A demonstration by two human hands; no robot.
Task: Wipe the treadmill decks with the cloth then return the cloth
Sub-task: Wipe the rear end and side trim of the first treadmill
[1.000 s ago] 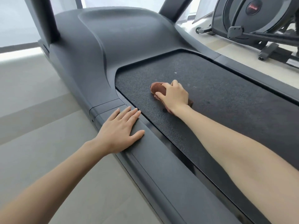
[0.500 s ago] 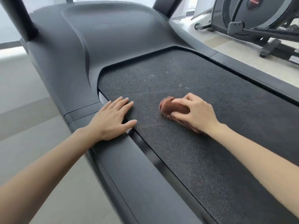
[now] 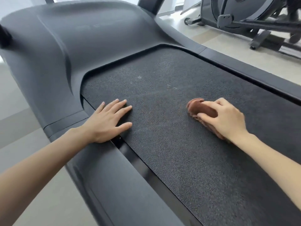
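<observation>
Head view. Treadmill deck (image 3: 179,160): black, pebbled surface, with pale specks and a faint dusty streak toward its front end.

Brown cloth (image 3: 201,108): bunched on the deck, right of centre, pressed down under the right hand (image 3: 228,119).

Right hand: fingers and thumb curled round the cloth, gripping it. Part of the cloth shows ahead of the fingers and a fringe shows under the wrist. Slight motion blur on cloth and hand.

Left hand (image 3: 106,122): flat, fingers straight and spread, holding nothing. Its heel sits on the left side rail (image 3: 114,185) and its fingers lie on the deck's left edge, near the front corner.

The two hands are well apart.

Grey motor cover (image 3: 81,46) rises ahead of the deck. An elliptical trainer (image 3: 244,18) stands on the pale floor (image 3: 24,168) beyond the right side rail (image 3: 254,73).
</observation>
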